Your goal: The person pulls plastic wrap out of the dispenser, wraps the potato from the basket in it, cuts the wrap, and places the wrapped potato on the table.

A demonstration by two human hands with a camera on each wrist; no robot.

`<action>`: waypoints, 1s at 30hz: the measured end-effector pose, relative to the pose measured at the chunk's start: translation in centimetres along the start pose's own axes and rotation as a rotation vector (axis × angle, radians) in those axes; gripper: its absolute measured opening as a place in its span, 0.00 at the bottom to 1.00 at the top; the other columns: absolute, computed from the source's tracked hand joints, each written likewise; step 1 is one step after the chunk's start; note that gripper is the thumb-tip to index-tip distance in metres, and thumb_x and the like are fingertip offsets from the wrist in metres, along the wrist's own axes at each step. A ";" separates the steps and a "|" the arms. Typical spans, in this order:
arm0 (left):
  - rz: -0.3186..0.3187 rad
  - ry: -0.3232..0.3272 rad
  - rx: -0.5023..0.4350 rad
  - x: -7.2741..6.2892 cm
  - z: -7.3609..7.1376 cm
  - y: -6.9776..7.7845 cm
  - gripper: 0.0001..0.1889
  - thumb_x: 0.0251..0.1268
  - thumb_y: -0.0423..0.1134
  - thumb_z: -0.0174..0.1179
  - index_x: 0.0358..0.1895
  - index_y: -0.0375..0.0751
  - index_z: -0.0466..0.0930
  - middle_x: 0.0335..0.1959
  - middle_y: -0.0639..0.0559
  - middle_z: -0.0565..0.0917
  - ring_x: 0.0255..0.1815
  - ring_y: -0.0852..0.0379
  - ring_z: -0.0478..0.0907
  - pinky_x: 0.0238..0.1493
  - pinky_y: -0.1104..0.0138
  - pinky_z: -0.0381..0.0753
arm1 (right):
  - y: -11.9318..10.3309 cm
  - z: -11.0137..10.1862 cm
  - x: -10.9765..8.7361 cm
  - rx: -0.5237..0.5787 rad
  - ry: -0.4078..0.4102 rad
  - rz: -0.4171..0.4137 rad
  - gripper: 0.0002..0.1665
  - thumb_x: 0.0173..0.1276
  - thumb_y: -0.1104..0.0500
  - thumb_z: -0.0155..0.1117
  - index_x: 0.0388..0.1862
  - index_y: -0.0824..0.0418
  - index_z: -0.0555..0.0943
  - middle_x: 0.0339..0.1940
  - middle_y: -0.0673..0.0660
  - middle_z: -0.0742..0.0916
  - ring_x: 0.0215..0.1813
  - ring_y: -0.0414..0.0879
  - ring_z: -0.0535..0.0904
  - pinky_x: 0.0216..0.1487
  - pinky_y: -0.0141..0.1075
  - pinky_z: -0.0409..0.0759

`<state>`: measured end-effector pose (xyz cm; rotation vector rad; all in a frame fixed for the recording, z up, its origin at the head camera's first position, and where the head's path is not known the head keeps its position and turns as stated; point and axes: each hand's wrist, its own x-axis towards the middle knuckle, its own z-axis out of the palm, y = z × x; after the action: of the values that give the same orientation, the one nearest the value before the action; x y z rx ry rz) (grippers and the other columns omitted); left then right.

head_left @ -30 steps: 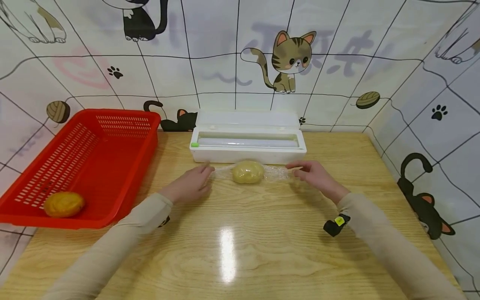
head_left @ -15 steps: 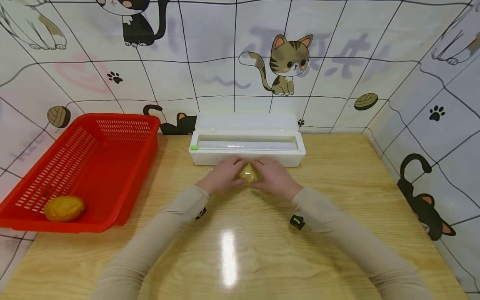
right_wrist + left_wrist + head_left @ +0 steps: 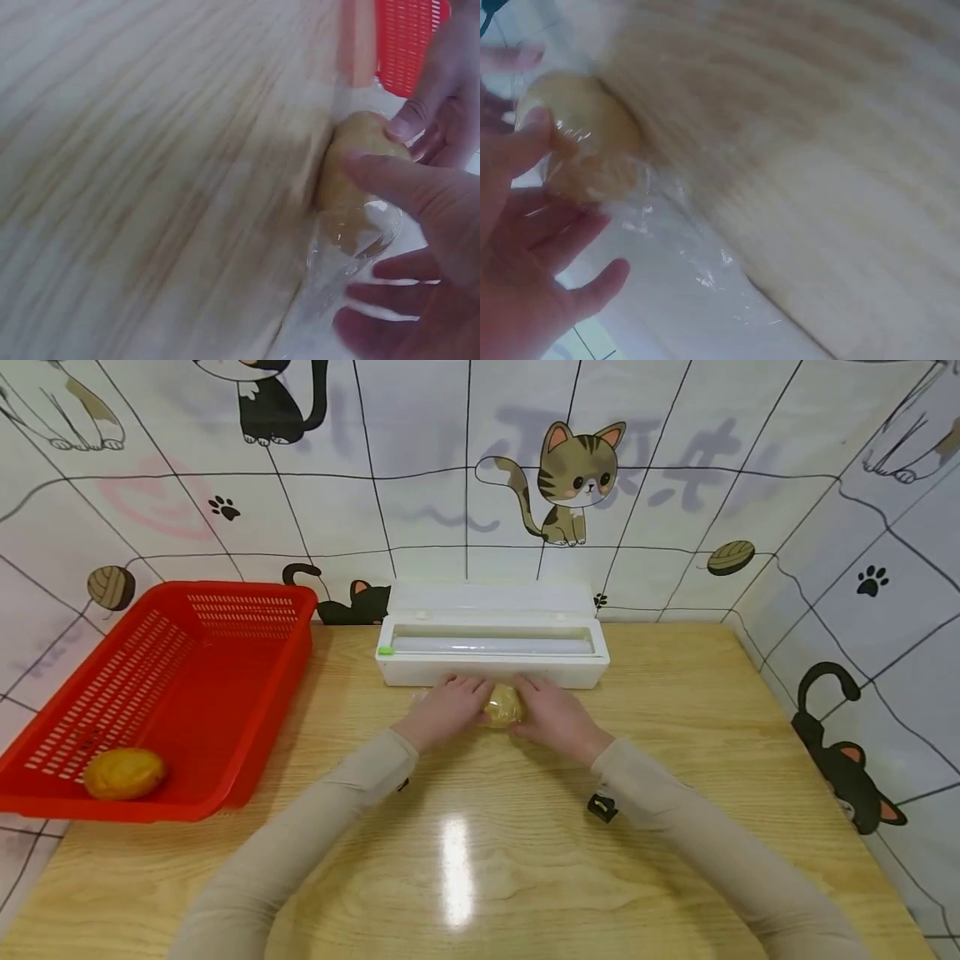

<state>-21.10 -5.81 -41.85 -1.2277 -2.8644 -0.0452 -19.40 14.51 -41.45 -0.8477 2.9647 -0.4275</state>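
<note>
A potato (image 3: 503,706) wrapped in clear cling film lies on the table, close to the front of a white cling film dispenser (image 3: 487,673). At its left side my left hand (image 3: 450,708) holds it, with the thumb (image 3: 531,139) on the film-covered skin. From the other side my right hand (image 3: 555,714) holds it too, its thumb (image 3: 397,180) lying over the top and its fingers spread around the film. Loose, crinkled film (image 3: 705,262) trails from the potato's end in the left wrist view. Both hands partly hide the potato from the head view.
A red plastic basket (image 3: 217,727) stands on the left with a yellow oval fruit or vegetable (image 3: 124,773) inside. The dispenser's lid (image 3: 498,600) is raised, showing the film roll (image 3: 491,646). Walls with cat pictures border the wooden table (image 3: 525,860) behind and at right.
Both hands have moved inward from the outstretched film ends to the potato's sides and now hold it. Over the last half second they have barely shifted.
</note>
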 end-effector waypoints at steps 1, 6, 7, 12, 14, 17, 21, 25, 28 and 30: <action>0.005 0.003 -0.020 0.0 0.0 0.0 0.25 0.69 0.47 0.57 0.63 0.37 0.68 0.58 0.42 0.76 0.61 0.45 0.71 0.62 0.50 0.66 | 0.0 0.0 -0.2 -0.032 -0.009 0.016 0.42 0.52 0.51 0.79 0.60 0.70 0.72 0.54 0.64 0.80 0.54 0.58 0.77 0.53 0.47 0.77; 0.028 0.004 -0.091 0.0 -0.4 0.0 0.20 0.68 0.41 0.60 0.60 0.41 0.68 0.57 0.43 0.76 0.61 0.44 0.71 0.60 0.48 0.68 | 0.1 0.1 -1.0 -0.236 -0.026 0.034 0.21 0.54 0.52 0.76 0.35 0.64 0.77 0.28 0.56 0.81 0.32 0.53 0.80 0.35 0.46 0.78; 0.028 0.001 -0.094 0.0 -0.5 0.1 0.20 0.69 0.40 0.60 0.60 0.41 0.68 0.59 0.41 0.75 0.62 0.43 0.70 0.60 0.47 0.67 | 0.1 0.1 -1.1 -0.259 -0.028 0.034 0.18 0.55 0.53 0.74 0.31 0.63 0.75 0.23 0.54 0.79 0.28 0.51 0.79 0.31 0.45 0.78; 0.026 -0.003 -0.062 0.1 -1.1 0.6 0.19 0.68 0.39 0.60 0.59 0.39 0.70 0.65 0.39 0.68 0.68 0.43 0.63 0.64 0.48 0.64 | -0.4 0.0 -1.6 -0.269 -0.026 0.028 0.13 0.60 0.60 0.69 0.27 0.61 0.72 0.15 0.51 0.75 0.18 0.47 0.73 0.19 0.42 0.75; 0.030 -0.003 -0.039 0.2 -1.3 0.8 0.17 0.68 0.36 0.60 0.58 0.38 0.72 0.63 0.41 0.70 0.67 0.44 0.64 0.64 0.50 0.65 | -0.5 -0.2 -1.7 -0.265 -0.035 0.034 0.13 0.61 0.60 0.69 0.26 0.61 0.73 0.15 0.51 0.75 0.17 0.46 0.73 0.18 0.42 0.74; 0.026 -0.014 0.001 0.4 -1.6 1.1 0.13 0.68 0.33 0.58 0.54 0.37 0.75 0.55 0.44 0.74 0.61 0.47 0.68 0.61 0.54 0.68 | -0.6 -0.4 -2.1 -0.293 -0.042 0.029 0.15 0.61 0.57 0.71 0.25 0.61 0.73 0.16 0.52 0.76 0.18 0.46 0.73 0.19 0.40 0.73; 0.016 -0.038 0.050 0.7 -1.9 1.3 0.09 0.69 0.33 0.57 0.49 0.39 0.76 0.46 0.48 0.74 0.54 0.50 0.70 0.58 0.57 0.70 | -0.6 -0.3 -2.7 -0.404 -0.024 -0.016 0.08 0.64 0.61 0.67 0.31 0.64 0.79 0.16 0.53 0.78 0.18 0.45 0.73 0.20 0.38 0.72; 0.010 -0.059 0.067 0.9 -2.2 1.5 0.10 0.71 0.34 0.55 0.51 0.39 0.76 0.47 0.48 0.75 0.54 0.51 0.71 0.59 0.57 0.69 | -0.9 -0.3 -3.1 -0.476 -0.007 -0.054 0.05 0.63 0.69 0.62 0.37 0.65 0.82 0.15 0.53 0.78 0.17 0.44 0.73 0.19 0.36 0.72; 0.012 -0.064 0.066 0.9 -2.2 1.5 0.11 0.71 0.34 0.56 0.53 0.39 0.75 0.48 0.48 0.75 0.55 0.51 0.71 0.59 0.56 0.69 | -1.0 -0.5 -3.1 -0.404 -0.015 -0.040 0.04 0.63 0.67 0.64 0.28 0.63 0.81 0.14 0.53 0.77 0.17 0.45 0.73 0.17 0.38 0.73; 0.016 -0.058 0.065 0.9 -2.2 1.6 0.11 0.71 0.34 0.56 0.53 0.39 0.75 0.48 0.48 0.75 0.55 0.50 0.71 0.58 0.56 0.70 | -1.0 -0.9 -3.0 -0.287 -0.033 -0.021 0.10 0.64 0.64 0.65 0.22 0.61 0.79 0.15 0.53 0.77 0.19 0.47 0.75 0.18 0.41 0.75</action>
<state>-20.54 -4.17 -39.60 -1.2605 -2.8794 0.0841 -16.42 15.55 -40.48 -0.8978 3.0323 0.0142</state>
